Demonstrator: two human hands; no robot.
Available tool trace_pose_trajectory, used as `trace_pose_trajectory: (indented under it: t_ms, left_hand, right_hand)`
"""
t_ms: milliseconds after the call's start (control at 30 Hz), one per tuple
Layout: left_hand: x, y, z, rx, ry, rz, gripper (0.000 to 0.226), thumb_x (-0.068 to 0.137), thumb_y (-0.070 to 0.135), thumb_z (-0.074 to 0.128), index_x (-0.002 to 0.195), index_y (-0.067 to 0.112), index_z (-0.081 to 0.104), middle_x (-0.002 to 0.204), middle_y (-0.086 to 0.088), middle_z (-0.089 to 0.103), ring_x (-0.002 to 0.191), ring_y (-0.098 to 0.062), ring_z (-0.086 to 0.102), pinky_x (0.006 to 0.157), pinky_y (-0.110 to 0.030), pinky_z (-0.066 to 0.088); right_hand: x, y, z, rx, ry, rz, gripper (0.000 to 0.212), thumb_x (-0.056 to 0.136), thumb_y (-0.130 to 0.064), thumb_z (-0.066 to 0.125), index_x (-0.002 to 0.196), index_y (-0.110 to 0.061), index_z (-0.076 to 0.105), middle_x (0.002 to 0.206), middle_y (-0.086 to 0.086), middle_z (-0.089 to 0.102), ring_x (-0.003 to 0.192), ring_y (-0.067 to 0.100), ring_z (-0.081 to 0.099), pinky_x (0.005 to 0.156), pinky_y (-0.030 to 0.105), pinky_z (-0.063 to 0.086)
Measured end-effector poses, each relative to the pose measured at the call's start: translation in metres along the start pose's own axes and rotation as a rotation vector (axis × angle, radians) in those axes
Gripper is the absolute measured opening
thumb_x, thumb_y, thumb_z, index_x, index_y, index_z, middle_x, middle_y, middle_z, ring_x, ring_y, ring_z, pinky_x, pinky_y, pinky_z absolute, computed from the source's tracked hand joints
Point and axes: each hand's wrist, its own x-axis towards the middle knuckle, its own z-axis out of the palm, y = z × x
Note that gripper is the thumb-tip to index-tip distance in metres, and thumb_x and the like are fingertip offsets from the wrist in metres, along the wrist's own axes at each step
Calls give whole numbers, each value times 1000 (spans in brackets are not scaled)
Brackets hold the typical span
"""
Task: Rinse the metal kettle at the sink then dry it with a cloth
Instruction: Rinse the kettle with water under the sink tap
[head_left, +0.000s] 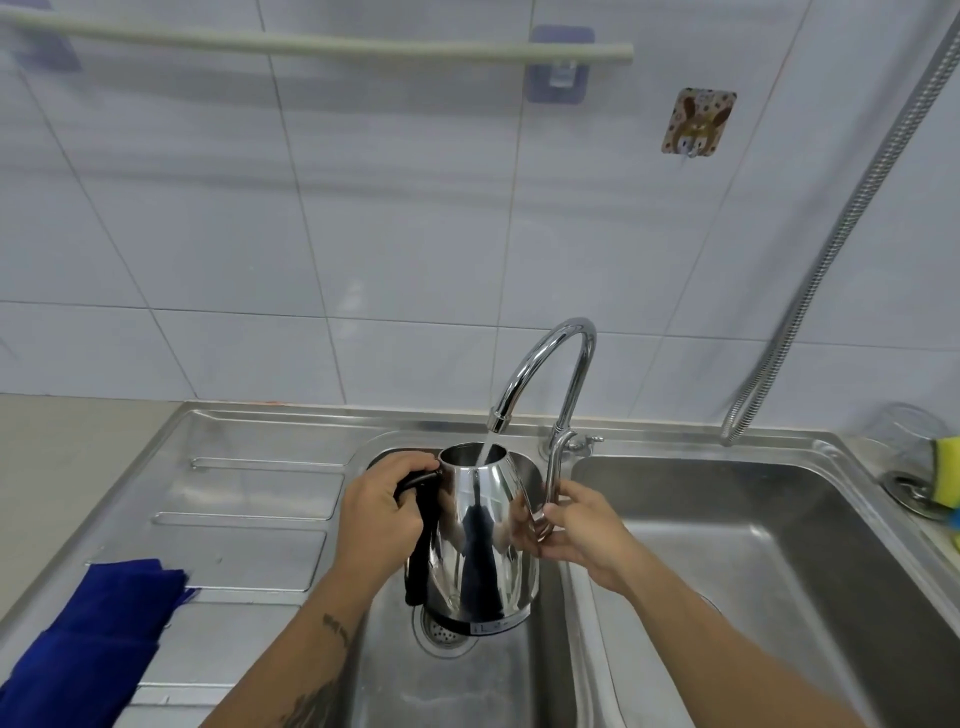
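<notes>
Now kettle (483, 540) in left hand (382, 512) (upright)

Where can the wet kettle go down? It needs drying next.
Free: the ribbed drainboard between the blue cloth and the left basin, and the right basin. Crowded: under the tap, where both hands hold the kettle.

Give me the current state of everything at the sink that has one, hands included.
Tap: running, stream falling into the kettle's open top.
Metal kettle: upright, held over the left basin, no lid on it.
Left hand: closed around the black kettle handle.
Right hand: gripping the tap lever.
Blue cloth: lying unused on the drainboard.
Yellow sponge: resting at the right basin's rim.
</notes>
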Motion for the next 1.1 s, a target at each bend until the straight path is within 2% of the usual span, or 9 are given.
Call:
trace_pose_trajectory:
  t_ms: [100, 267, 400, 567, 667, 800, 933, 1000, 1100]
  left_hand:
    - [0, 1, -5, -3, 7, -1, 63, 73, -17, 52, 95, 39, 70, 101, 30, 67, 99, 3, 64, 88, -19, 53]
    - [1, -4, -9, -53, -21, -14, 62, 77, -19, 50, 95, 36, 72, 99, 22, 71, 96, -8, 70, 87, -32, 57]
    - [3, 0, -8, -26, -16, 2, 63, 77, -17, 53, 94, 41, 70, 100, 27, 69, 98, -1, 67, 89, -26, 56]
    - [6, 0, -6, 3, -26, 24, 64, 78, -15, 55, 94, 45, 71, 101, 30, 67, 99, 3, 65, 86, -14, 52]
    - [7, 1, -1, -27, -26, 14, 67, 77, -17, 56, 93, 46, 71, 100, 30, 68, 99, 4, 64, 85, -9, 50]
    - [7, 5, 3, -43, -39, 27, 68, 76, -18, 57, 91, 47, 72, 99, 30, 68, 99, 5, 64, 87, -11, 51]
    - [5, 7, 3, -48, -51, 39, 73, 77, -18, 58, 91, 52, 70, 99, 30, 68, 100, 4, 65, 85, -8, 48]
    - [3, 7, 2, -55, -47, 49, 71, 76, -19, 58, 92, 49, 71, 99, 28, 70, 99, 1, 66, 86, -10, 49]
    - [2, 4, 1, -56, -37, 61, 64, 76, -20, 58, 95, 40, 73, 100, 26, 71, 99, -1, 67, 88, -15, 52]
  right_hand:
    - [-1, 0, 5, 43, -23, 9, 36, 99, 10, 32, 119, 2, 61, 95, 22, 75, 91, 38, 74, 70, 41, 61]
    - [-1, -1, 8, 76, -25, 1, 36, 98, 11, 32, 118, 1, 61, 98, 25, 74, 93, 39, 74, 71, 43, 62]
    - [-1, 0, 6, 46, -24, -8, 37, 97, 11, 32, 117, 3, 62, 94, 23, 74, 91, 41, 74, 70, 41, 61]
    - [-3, 2, -3, -14, 9, 0, 40, 95, 11, 34, 118, -2, 65, 102, 22, 76, 94, 38, 75, 73, 43, 62]
    - [-4, 1, -13, -203, 93, -19, 44, 94, 8, 40, 125, -13, 62, 104, 14, 77, 92, 33, 76, 71, 40, 62]
    - [2, -16, -30, -557, 369, -167, 69, 87, 8, 45, 147, -26, 39, 117, 4, 66, 98, 27, 68, 80, 42, 60]
    - [14, -36, -44, -1028, 411, -220, 83, 83, -1, 50, 158, -18, 17, 154, 12, 42, 136, 34, 46, 106, 45, 43]
    - [22, -41, -44, -1158, 406, -229, 77, 85, -7, 49, 156, -17, 22, 156, 9, 40, 140, 32, 42, 108, 44, 40]
    - [29, -39, -46, -1282, 412, -242, 66, 86, -10, 48, 150, -20, 35, 152, 4, 47, 135, 31, 48, 104, 45, 43]
